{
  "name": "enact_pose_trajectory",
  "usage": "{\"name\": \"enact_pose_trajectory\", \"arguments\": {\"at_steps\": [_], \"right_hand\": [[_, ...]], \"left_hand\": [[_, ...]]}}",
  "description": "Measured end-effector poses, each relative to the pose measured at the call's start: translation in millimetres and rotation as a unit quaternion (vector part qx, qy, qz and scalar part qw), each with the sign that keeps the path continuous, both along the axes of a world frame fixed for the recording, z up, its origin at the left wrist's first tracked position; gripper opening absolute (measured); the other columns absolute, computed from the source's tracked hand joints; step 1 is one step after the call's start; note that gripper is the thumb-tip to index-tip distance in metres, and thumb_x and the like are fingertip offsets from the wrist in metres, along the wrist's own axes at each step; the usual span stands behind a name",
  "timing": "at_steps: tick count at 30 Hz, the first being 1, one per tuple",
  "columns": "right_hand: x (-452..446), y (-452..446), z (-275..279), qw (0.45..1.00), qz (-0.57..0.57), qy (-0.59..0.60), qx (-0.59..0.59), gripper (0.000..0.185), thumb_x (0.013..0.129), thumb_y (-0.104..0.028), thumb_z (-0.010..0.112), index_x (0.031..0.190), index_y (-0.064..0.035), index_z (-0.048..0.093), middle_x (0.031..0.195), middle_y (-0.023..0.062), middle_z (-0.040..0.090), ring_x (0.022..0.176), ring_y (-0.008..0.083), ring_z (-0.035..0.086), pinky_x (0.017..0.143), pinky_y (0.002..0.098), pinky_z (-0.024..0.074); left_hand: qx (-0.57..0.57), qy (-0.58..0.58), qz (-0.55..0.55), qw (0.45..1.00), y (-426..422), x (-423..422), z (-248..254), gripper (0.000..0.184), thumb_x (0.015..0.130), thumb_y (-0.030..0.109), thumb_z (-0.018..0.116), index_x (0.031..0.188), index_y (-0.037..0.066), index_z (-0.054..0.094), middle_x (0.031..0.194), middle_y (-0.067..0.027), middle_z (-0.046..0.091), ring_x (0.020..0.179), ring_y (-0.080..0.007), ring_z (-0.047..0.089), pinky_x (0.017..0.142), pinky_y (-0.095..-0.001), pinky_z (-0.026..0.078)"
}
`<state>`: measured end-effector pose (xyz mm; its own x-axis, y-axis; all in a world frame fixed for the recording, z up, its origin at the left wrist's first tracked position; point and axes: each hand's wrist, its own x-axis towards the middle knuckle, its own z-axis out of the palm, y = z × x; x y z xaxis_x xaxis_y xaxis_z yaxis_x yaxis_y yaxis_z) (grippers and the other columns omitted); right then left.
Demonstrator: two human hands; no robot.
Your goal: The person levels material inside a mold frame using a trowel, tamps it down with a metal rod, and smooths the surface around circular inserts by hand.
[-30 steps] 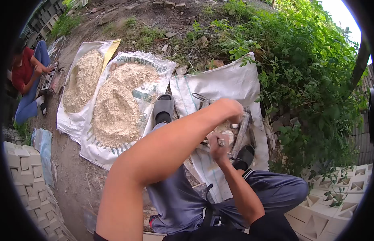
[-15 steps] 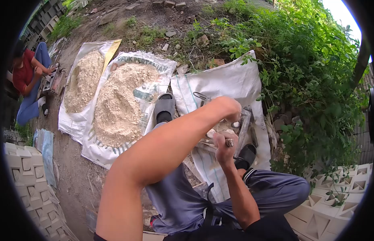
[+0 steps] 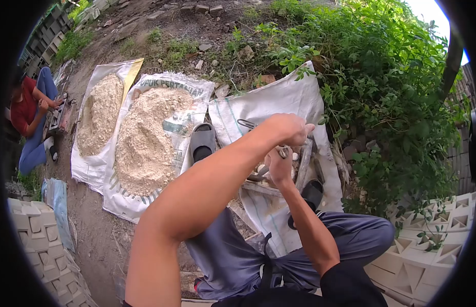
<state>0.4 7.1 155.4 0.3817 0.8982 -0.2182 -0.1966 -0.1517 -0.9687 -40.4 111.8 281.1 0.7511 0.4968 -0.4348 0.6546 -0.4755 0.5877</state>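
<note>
Handle (image 3: pixel 283 152) held by right hand (image 3: pixel 280 167); what left hand (image 3: pixel 296 131) holds cannot be told. Frame (image 3: pixel 304 166) is laid below, on the right sack (image 3: pixel 291 97). Middle sack (image 3: pixel 197 88) is marked "UPUK PERTANIAN"

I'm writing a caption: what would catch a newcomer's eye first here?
Probably the bare left forearm slanting across the middle, the left hand and right hand close together over a frame on a white sack. In the picture's left half, two pale, powdery heaps lie on spread sacks. A person in red is at the far left.
</note>
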Motion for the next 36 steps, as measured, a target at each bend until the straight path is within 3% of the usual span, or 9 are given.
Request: {"name": "enact_pose_trajectory", "arguments": {"at_steps": [4,10,14,15,20,24,28,31,36], "right_hand": [[10,-49,2,0.976,0.015,-0.165,0.138,0.033,0.08,-0.003,0.054,0.049,-0.0006,0.044,0.043,-0.0024,0.039,0.041,0.0061,0.034,0.041,0.0276,0.0241],[25,-57,21,0.99,0.021,-0.081,0.112,0.032,0.079,-0.005,0.054,0.05,0.0012,0.042,0.045,-0.001,0.038,0.043,0.0059,0.035,0.041,0.0299,0.0241],[24,-68,-4,0.923,0.106,-0.337,0.155,0.031,0.078,-0.008,0.054,0.051,0.0016,0.044,0.044,0.0052,0.043,0.04,0.0162,0.039,0.043,0.0348,0.0275],[24,-63,10,0.929,0.124,-0.328,0.12,0.029,0.078,-0.008,0.054,0.053,0.0025,0.044,0.045,0.0121,0.041,0.039,0.0204,0.039,0.044,0.0362,0.0291],[45,-75,25,0.968,0.108,-0.216,0.072,0.027,0.076,-0.008,0.055,0.052,0.0025,0.046,0.044,0.0116,0.037,0.038,0.0188,0.04,0.045,0.0339,0.0308],[53,-85,1,0.937,0.075,-0.309,0.141,0.027,0.075,-0.006,0.056,0.052,0.0028,0.045,0.043,0.0081,0.036,0.038,0.0144,0.036,0.044,0.0322,0.0296],[65,-94,25,0.981,0.075,-0.171,0.043,0.028,0.077,-0.004,0.055,0.052,0.0037,0.045,0.048,0.0106,0.04,0.039,0.0151,0.039,0.043,0.0336,0.0303],[65,-107,15,0.931,0.118,-0.322,0.123,0.024,0.078,-0.005,0.06,0.057,0.0042,0.051,0.046,0.0128,0.042,0.039,0.0177,0.04,0.045,0.0344,0.0328],[73,-106,49,0.936,0.064,-0.329,0.109,0.02,0.075,-0.003,0.059,0.057,0.0021,0.054,0.048,0.0136,0.045,0.04,0.0227,0.045,0.045,0.0345,0.0344]], "left_hand": [[-0.017,-0.015,0.0,1.0,-2,-9,1,0.056,0.098,0.045,0.027,0.12,0.002,0.055,0.111,-0.0233,0.06,0.105,-0.0388,0.056,0.091,-0.0458,0.042],[-0.016,-0.021,-0.032,0.999,1,-6,-7,0.057,0.098,0.045,0.027,0.118,0.0,0.055,0.112,-0.0245,0.059,0.106,-0.0392,0.055,0.091,-0.0454,0.042],[-0.007,-0.023,-0.046,0.999,-1,-10,-19,0.056,0.098,0.044,0.028,0.115,0.0,0.057,0.109,-0.0263,0.06,0.105,-0.0403,0.055,0.091,-0.0459,0.042],[-0.002,-0.023,-0.041,0.999,1,-8,-19,0.056,0.098,0.044,0.028,0.114,0.0,0.057,0.107,-0.027,0.06,0.104,-0.0408,0.056,0.09,-0.0462,0.042],[-0.02,0.009,-0.038,0.999,3,-10,-22,0.055,0.098,0.044,0.028,0.117,0.001,0.055,0.106,-0.028,0.06,0.103,-0.0424,0.055,0.09,-0.0468,0.042],[-0.003,-0.011,-0.049,0.999,1,-6,-30,0.055,0.098,0.046,0.028,0.118,0.001,0.055,0.109,-0.0276,0.059,0.105,-0.0413,0.054,0.09,-0.0463,0.041],[-0.01,-0.002,-0.051,0.999,-7,-3,-28,0.056,0.098,0.046,0.027,0.118,0.001,0.055,0.111,-0.0264,0.058,0.107,-0.0401,0.054,0.091,-0.0457,0.041],[-0.032,0.034,-0.07,0.996,-5,-1,-29,0.057,0.098,0.047,0.026,0.118,0.001,0.054,0.113,-0.0257,0.058,0.109,-0.0401,0.053,0.092,-0.0458,0.04],[-0.006,0.026,-0.077,0.997,-3,9,-38,0.056,0.098,0.046,0.026,0.12,0.003,0.054,0.115,-0.0245,0.057,0.109,-0.0398,0.052,0.093,-0.0455,0.04]]}}
